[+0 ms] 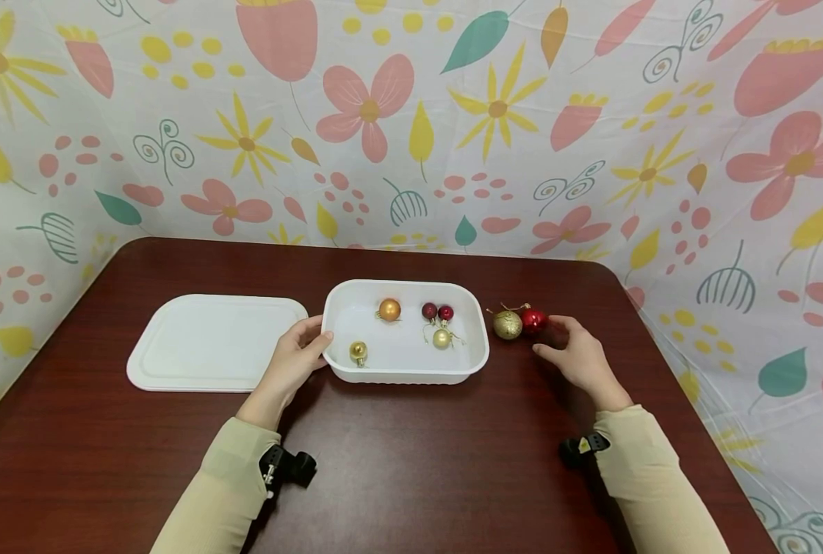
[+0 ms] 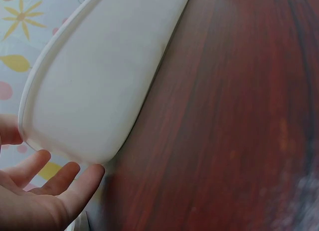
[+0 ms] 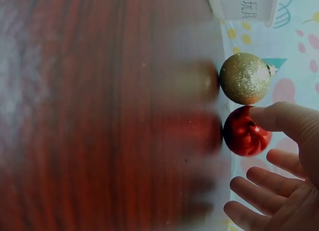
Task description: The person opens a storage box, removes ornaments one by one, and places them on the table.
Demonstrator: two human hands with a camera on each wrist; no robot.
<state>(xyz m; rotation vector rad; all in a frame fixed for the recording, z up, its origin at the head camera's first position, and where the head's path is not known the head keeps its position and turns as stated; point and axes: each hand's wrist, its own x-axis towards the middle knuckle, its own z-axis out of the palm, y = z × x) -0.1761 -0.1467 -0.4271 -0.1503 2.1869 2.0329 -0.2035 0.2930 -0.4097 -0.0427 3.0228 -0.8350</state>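
Observation:
A white plastic box (image 1: 406,378) holds several small Christmas baubles, among them an orange-gold bauble (image 1: 389,309), a shiny gold bauble (image 1: 358,352) and a dark red bauble (image 1: 429,311). My left hand (image 1: 297,358) holds the box by its left end, thumb at the rim and fingertips against the outer wall. To the right of the box, a larger glittery gold bauble (image 3: 244,79) and a shiny red bauble (image 3: 245,136) lie side by side on the table. My right hand (image 1: 578,362) is beside the red bauble, fingers spread and thumb overlapping it in the right wrist view.
Left of the box, a white lid (image 1: 204,342) lies flat, partly behind my left hand. All of it stands on a dark reddish-brown table (image 1: 411,469). A flower-patterned cloth (image 1: 411,192) hangs behind the table and along its right side.

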